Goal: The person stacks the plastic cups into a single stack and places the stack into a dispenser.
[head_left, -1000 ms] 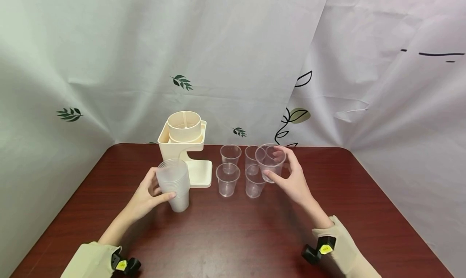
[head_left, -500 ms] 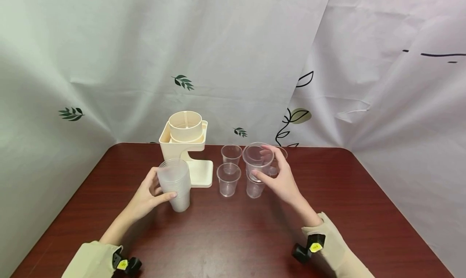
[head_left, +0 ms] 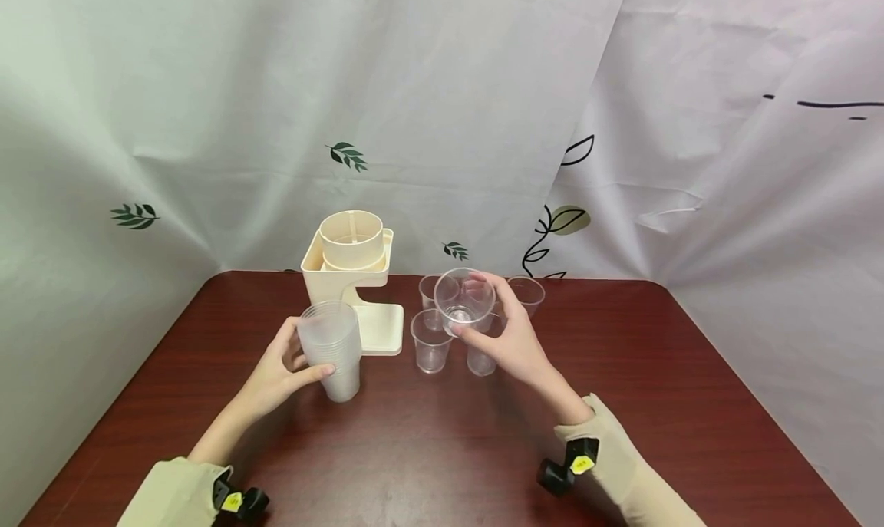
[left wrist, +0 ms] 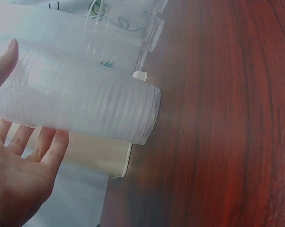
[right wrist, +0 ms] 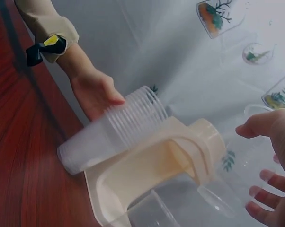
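In the head view my left hand (head_left: 272,373) holds a stack of nested clear plastic cups (head_left: 338,358), thumb on the near side. The stack fills much of the left wrist view (left wrist: 81,90), upright on or just over the tabletop; which of the two I cannot tell. My right hand (head_left: 514,339) grips one clear plastic cup (head_left: 452,293) between thumb and fingers, raised above several single cups. Of those, a front-left cup (head_left: 431,356), a front-right cup (head_left: 481,363) and a far-right cup (head_left: 527,289) show; the right hand and its cup partly cover the rest.
Behind the stack stands a cream plastic stand (head_left: 324,285) with a round cup-like top (head_left: 351,243) and a flat base. All of it rests on a dark red wooden table (head_left: 414,450). A white patterned cloth (head_left: 442,128) hangs behind the table's far edge.
My right hand has carried its cup leftward across the standing cups, uncovering the far-right cup and covering part of the back-left one. The left hand and the stack stay in place.
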The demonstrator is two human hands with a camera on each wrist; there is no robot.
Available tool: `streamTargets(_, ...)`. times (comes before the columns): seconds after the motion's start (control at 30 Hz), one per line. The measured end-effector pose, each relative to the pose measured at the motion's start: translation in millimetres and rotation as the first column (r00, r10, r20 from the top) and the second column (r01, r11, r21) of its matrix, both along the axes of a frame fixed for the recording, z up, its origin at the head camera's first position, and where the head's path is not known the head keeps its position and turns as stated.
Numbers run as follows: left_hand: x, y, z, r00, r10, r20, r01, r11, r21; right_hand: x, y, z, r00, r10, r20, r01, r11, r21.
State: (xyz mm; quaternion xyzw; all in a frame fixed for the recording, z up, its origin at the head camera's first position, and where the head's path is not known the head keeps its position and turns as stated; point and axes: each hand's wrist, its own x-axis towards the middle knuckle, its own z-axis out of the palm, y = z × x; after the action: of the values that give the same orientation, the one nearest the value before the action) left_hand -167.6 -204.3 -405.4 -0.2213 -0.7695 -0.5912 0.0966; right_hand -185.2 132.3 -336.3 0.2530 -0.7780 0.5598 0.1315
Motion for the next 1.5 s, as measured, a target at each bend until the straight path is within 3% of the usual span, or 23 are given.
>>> streamTargets(0.57, 0.4, -1, -0.8, 1.000, -0.005, 0.003, 0.005, 1.000, 0.001, -3.7, -37, 6.8, 0.992, 0.126, -0.019, -0.127, 0.990, -0.061)
streamTargets(0.9, 0.0, -1, -1.0, 1.000, -0.008, 0.005, 0.008, 1.000, 0.007, -2.8, -52, 14.7, 0.980, 0.197, 0.018, -0.192, 0.971, -0.144)
streamTargets(1.5, -1.1, -2, -1.8, 1.000, -0.015, 0.002, 0.015, 1.000, 0.019, -7.3, -80, 28.9, 0.971, 0.231, -0.067, -0.236, 0.969, -0.077)
